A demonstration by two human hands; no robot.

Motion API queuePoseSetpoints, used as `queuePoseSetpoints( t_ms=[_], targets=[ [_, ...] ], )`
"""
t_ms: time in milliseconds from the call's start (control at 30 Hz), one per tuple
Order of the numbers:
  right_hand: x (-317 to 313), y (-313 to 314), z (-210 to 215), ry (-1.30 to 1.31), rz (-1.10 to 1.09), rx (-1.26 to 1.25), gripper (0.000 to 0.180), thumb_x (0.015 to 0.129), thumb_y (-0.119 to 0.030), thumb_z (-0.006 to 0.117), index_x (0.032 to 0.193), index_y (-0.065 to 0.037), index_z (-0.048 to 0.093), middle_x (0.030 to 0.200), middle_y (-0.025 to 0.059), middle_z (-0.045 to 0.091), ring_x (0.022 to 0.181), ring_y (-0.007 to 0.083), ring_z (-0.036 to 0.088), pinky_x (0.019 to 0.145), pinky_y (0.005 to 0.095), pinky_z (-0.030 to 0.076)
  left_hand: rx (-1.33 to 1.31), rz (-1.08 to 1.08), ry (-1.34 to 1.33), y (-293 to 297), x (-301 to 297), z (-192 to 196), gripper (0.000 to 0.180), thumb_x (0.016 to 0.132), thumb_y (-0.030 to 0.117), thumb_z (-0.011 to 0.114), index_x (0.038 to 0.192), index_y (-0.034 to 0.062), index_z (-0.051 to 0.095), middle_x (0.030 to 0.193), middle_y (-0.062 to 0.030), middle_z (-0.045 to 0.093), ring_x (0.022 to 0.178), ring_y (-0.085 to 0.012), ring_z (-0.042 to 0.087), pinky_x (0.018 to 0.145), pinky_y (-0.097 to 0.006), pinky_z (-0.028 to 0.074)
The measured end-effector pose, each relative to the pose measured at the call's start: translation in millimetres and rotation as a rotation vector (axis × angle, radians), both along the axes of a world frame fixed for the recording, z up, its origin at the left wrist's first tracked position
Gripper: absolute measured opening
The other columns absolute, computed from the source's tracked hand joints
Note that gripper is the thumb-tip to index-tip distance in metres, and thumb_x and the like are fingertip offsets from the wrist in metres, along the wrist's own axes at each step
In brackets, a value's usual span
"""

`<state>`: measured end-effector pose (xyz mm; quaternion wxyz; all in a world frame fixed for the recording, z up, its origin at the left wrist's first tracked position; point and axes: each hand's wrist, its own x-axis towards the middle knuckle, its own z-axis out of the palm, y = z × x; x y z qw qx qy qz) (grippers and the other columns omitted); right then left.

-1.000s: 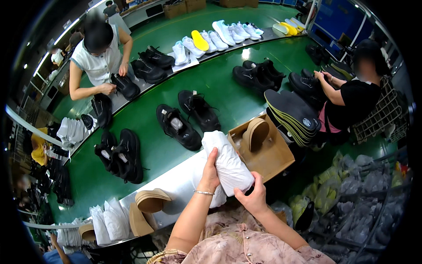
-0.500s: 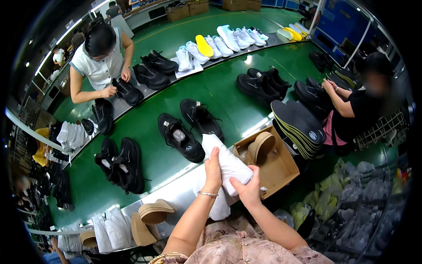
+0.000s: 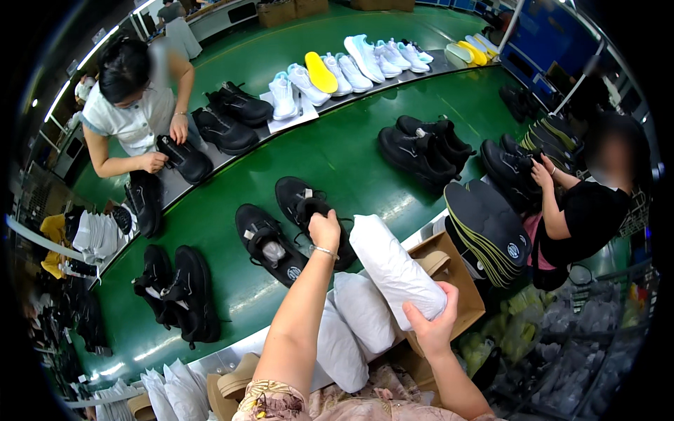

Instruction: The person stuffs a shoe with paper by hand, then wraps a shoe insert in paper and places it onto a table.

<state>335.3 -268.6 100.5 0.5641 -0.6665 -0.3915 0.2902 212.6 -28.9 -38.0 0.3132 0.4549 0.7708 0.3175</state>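
Observation:
My right hand [image 3: 434, 320] grips the lower end of a white paper-wrapped bundle [image 3: 390, 263], thumb on top, and holds it tilted over the near edge of the belt. With my arm stretched forward, my left hand [image 3: 324, 230] is closed at the opening of a black shoe [image 3: 293, 194]; its fingertips are partly hidden there. Beside that shoe lies its mate, another black shoe [image 3: 256, 228], with crumpled pale paper inside. Two more white wrapped bundles [image 3: 362, 309] rest on the metal ledge under my forearms.
A cardboard box [image 3: 469, 298] with a tan moulded piece [image 3: 433, 262] stands at right, near stacked dark insoles [image 3: 484, 224]. Black shoe pairs sit along the green belt [image 3: 337, 158]. Co-workers handle shoes at far left and right; white sneakers [image 3: 365, 56] line the far ledge.
My left hand has let go of the wrapped bundle and moved forward to the black shoe. My right hand keeps the bundle, now further right. Nearby shoes appear shifted left in the view.

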Motion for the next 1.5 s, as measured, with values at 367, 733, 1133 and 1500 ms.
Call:
queuePoseSetpoints(
  t_ms=[367,733,1133,1500],
  targets=[
    [15,-1,-17,0.074,0.006,-0.042,0.058,0.065,-0.009,0.076,0.109,0.001,0.041,0.098,0.0117,0.05,0.088,0.0176,0.051,0.077,0.0313,0.044,-0.17,0.046,-0.753,71,31,30,0.022,0.082,0.005,0.045,0.063,-0.0014,0.056,0.06,-0.0127,0.059,0.035,-0.0147,0.039,0.031,-0.028,0.023],
    [14,26,-4,-0.442,0.072,0.029,0.055,0.063,-0.011,0.075,0.108,0.001,0.045,0.091,0.0182,0.056,0.08,0.031,0.058,0.069,0.0372,0.048,0.017,-0.037,-1.044,98,-4,66,0.035,0.087,0.003,0.046,0.115,-0.0143,0.036,0.104,-0.0261,0.053,0.08,-0.0346,0.062,0.066,-0.037,0.057],
    [6,165,9,-1.105,0.61,-0.123,0.042,0.061,-0.009,0.067,0.096,-0.003,0.044,0.079,0.0179,0.051,0.073,0.037,0.059,0.061,0.0445,0.048,0.294,-0.049,0.375,-1,-14,8,0.069,0.074,0.01,0.065,0.127,-0.013,0.028,0.104,-0.0262,0.043,0.097,-0.04,0.044,0.084,-0.043,0.038],
    [4,243,21,-0.988,0.822,-0.268,0.035,0.063,-0.009,0.06,0.095,0.0,0.047,0.077,0.0209,0.062,0.078,0.0368,0.063,0.069,0.0442,0.049,0.207,-0.268,0.292,-1,-56,13,0.057,0.072,0.017,0.067,0.121,-0.0029,0.046,0.115,-0.0218,0.043,0.106,-0.039,0.041,0.093,-0.043,0.035]
  ],
)
